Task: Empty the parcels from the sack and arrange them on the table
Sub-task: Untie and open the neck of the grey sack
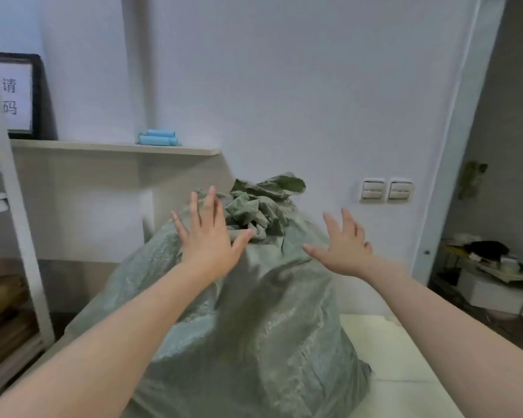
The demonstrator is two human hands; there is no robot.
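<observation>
Sack (254,312) of green woven plastic bulges on the pale bench (405,357), neck bunched, contents hidden. Left hand (207,236) and right hand (343,245), fingers spread, flank the neck. Behind the sack, a shelf (118,147) carries blue rolls (159,138).

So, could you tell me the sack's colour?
The sack is grey-green; head view shows it best.

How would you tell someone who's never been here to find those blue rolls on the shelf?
From the big green sack, look up and left to the pale wall shelf. Near its right end lie two light-blue rolls on their sides. They are the only blue, tube-shaped things there; the black-framed sign stands far to their left.
</observation>
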